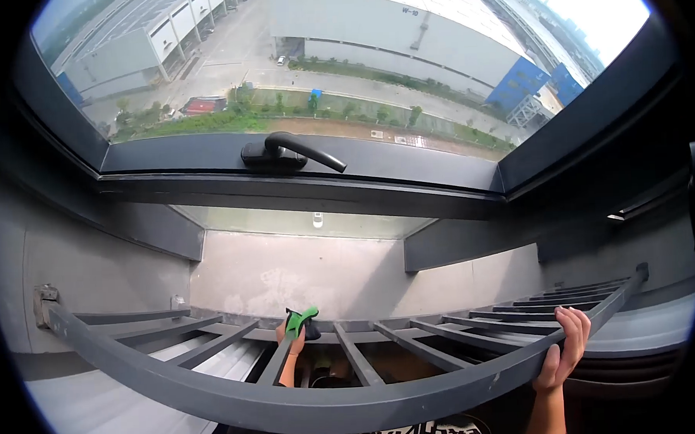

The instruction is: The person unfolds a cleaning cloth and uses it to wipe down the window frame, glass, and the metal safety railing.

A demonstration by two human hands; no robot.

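My left hand [294, 342] is low behind the upright bars of a dark grey metal railing. Its fingers are closed around a small green-and-black tool [300, 321], whose exact kind I cannot make out. A bar partly covers that hand and forearm. On the right, my right hand [568, 345] is wrapped over the railing's top rail [418, 404], thumb on the near side and fingers on the far side.
Beyond the railing lies a pale sill [303, 269] below a dark window frame [407, 168] with a black handle [302, 149]. Grey walls flank both sides. A wall bracket [46, 304] holds the railing's left end. Through the glass are warehouses and a road.
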